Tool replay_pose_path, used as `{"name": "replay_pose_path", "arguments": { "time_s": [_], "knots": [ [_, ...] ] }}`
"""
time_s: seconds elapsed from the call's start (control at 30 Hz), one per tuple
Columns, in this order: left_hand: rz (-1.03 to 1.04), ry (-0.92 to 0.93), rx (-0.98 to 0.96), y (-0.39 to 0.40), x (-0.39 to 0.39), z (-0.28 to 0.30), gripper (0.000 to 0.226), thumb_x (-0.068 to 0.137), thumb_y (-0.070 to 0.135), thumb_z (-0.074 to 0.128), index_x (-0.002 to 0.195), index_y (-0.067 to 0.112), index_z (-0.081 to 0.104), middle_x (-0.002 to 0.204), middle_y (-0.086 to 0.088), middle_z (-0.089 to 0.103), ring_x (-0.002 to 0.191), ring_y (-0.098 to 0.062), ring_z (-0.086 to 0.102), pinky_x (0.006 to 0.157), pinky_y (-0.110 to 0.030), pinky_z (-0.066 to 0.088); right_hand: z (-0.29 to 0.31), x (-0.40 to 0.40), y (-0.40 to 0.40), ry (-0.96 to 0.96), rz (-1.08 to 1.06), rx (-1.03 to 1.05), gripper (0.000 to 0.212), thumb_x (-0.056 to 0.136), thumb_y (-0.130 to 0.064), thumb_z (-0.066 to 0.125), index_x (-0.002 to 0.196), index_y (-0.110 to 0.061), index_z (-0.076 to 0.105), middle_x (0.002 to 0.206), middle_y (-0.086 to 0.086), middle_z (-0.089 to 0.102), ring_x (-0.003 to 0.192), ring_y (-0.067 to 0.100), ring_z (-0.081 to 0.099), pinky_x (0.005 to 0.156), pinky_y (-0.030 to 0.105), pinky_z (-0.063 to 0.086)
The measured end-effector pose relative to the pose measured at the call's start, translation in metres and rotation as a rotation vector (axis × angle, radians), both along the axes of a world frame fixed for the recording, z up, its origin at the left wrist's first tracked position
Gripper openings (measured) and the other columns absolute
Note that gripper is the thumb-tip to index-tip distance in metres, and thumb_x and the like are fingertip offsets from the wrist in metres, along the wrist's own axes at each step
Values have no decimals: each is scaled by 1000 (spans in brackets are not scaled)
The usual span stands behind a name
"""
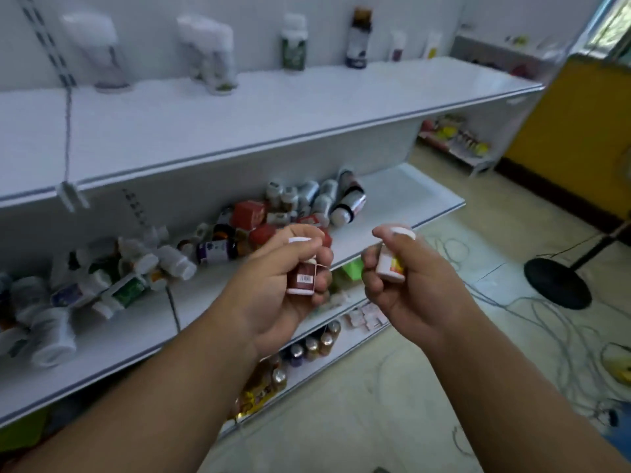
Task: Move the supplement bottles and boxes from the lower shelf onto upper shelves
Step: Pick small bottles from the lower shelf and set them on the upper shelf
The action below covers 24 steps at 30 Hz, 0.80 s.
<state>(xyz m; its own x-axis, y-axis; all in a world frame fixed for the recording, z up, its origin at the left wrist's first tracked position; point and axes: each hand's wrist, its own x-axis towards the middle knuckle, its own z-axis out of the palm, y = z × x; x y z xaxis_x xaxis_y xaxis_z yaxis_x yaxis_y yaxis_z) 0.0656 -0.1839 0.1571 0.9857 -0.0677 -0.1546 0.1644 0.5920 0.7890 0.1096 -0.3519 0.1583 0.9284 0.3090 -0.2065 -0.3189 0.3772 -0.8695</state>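
Head view: left hand (273,285) grips a brown bottle (301,276), fingers curled round it; right hand (406,281) grips a white bottle (391,266) with a yellow-red label, fingers clamped on it. Both bottles held in the air in front of the lower shelf (239,302). That shelf carries a large jumble of bottles and red boxes (248,215), most lying on their sides. Upper shelf (273,107) has only a handful of bottles standing along the wall. Judged early: most of the pile left to move
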Motion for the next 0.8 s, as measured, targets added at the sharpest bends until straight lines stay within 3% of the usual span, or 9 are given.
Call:
{"name": "replay_pose_path", "arguments": {
  "time_s": [0.13, 0.37, 0.57, 0.8],
  "knots": [
    [13, -50, -19, -70, 40, 22, 26, 77, 29, 62, 96, 12, 56, 70, -7, 52, 52, -18, 42, 49, -25, 29, 29, 32, -67, -90, -34, -11, 36, 87, -47, 54, 100, -14, 55, 64, 9, 55, 48, 20, 45, 49, 27, 33],
    [95, -163, 105, -177, 133, 81, 23, 78, 31, 62, 90, 12, 58, 68, -6, 53, 52, -18, 45, 50, -27, 32, 94, 123, -164, -263, -28, -110, 33, 90, -44, 52, 96, -12, 51, 64, 11, 57, 45, 22, 47, 43, 24, 34],
    [164, -192, 153, -199, 217, 114, 23, 96, 34, 53, 93, 12, 62, 71, -9, 56, 54, -19, 48, 50, -28, 38, 124, 214, -184, -337, 83, -53, 30, 94, -42, 51, 95, -12, 53, 67, 11, 58, 51, 24, 50, 48, 27, 36],
    [201, -149, 220, -209, 329, 152, 37, 100, 42, 47, 96, 11, 66, 74, -11, 62, 60, -20, 55, 56, -31, 44, 157, 336, -189, -356, 130, -40, 35, 90, -46, 53, 98, -12, 52, 69, 11, 58, 52, 23, 50, 47, 28, 37]
  ]
}}
